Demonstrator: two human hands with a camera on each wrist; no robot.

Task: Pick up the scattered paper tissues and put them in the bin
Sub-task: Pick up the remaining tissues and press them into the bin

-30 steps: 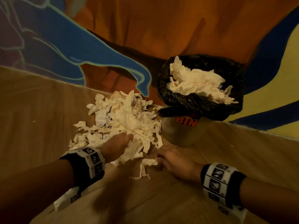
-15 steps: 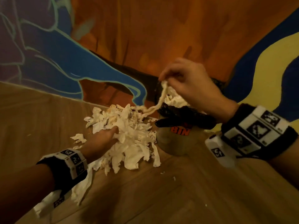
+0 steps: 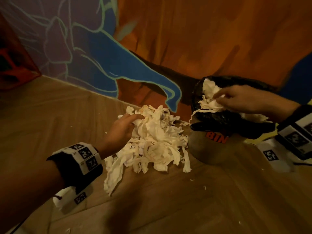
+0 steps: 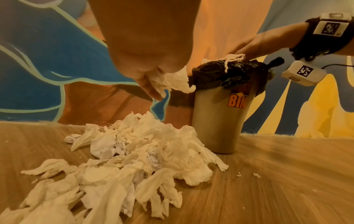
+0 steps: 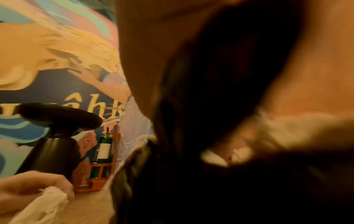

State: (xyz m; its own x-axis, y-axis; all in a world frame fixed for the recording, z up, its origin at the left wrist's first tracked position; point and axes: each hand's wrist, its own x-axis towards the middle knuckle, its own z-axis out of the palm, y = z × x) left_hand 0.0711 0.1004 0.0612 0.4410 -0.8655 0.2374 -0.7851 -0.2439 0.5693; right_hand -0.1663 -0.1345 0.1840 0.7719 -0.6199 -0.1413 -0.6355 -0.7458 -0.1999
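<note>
Wooden floor (image 3: 219, 200) beside mural: bin (image 3: 207, 149), liner nearly full; right hand (image 3: 239, 100) over its mouth pinching tissues to drop; left hand (image 3: 123, 127) clutching a wad from the pile (image 3: 157, 144) beside bin, for the next load.

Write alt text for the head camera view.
A person's right hand pushes paper tissues into a black-lined bin while the left hand grips the heap of tissues beside it on a wooden floor. A painted mural wall stands behind.
</note>
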